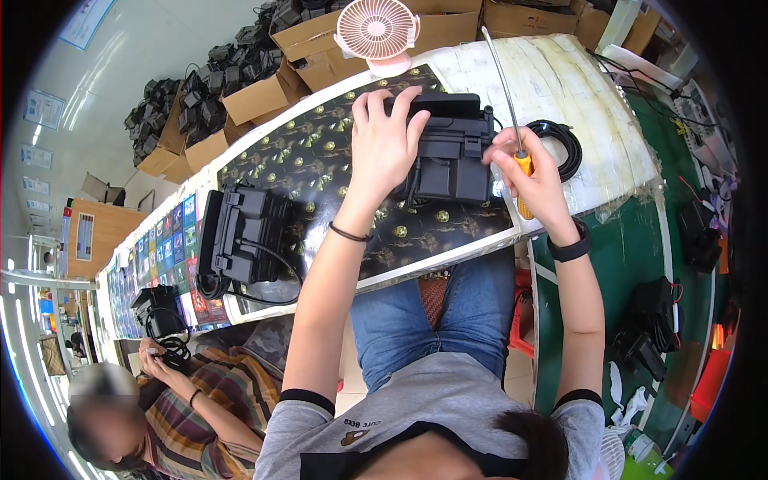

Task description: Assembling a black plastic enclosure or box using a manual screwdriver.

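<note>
A black box-shaped plastic device with a raised flap lies on the dark patterned mat in front of me. My left hand is curled over its upper left part, fingers bent round the flap. In my right hand is a screwdriver with a yellow handle, its long metal shaft pointing up and away from the device. The thumb and forefinger of that hand meet at the device's right side; whether they pinch a small part there is too small to tell. A coil of black cable lies just beyond my right hand.
Another black device with a cable stands left on the table. A pink fan is at the far edge. Cardboard boxes and heaped black devices lie beyond. At lower left, a co-worker's hands handle black cable.
</note>
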Available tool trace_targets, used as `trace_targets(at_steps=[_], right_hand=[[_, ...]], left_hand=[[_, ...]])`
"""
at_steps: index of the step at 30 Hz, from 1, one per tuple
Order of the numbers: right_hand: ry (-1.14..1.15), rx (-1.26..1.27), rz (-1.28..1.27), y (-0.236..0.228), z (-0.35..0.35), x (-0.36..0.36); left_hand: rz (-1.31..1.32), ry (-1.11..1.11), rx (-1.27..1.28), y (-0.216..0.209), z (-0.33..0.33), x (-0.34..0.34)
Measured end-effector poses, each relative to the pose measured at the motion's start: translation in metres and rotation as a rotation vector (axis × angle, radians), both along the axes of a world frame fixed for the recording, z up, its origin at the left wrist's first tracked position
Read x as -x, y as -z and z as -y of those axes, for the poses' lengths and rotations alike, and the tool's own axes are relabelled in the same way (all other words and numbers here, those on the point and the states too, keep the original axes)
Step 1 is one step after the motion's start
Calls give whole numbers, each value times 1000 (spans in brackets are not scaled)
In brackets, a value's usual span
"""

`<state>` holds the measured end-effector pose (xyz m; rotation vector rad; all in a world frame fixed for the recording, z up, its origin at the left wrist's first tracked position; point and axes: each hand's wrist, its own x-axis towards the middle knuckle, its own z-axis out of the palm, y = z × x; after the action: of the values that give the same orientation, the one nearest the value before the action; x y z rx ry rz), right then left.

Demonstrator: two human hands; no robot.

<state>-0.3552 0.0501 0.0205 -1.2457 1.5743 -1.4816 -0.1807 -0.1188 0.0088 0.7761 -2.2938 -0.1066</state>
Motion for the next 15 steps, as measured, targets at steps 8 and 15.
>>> trace_targets(at_steps=[8, 15], right_hand=[[-83, 97, -236, -1, -3, -2], [-70, 235, -240, -9, -1, 3]], left_hand=[[-15, -16, 20, -4, -13, -5], [-6, -27, 26, -5, -19, -7]])
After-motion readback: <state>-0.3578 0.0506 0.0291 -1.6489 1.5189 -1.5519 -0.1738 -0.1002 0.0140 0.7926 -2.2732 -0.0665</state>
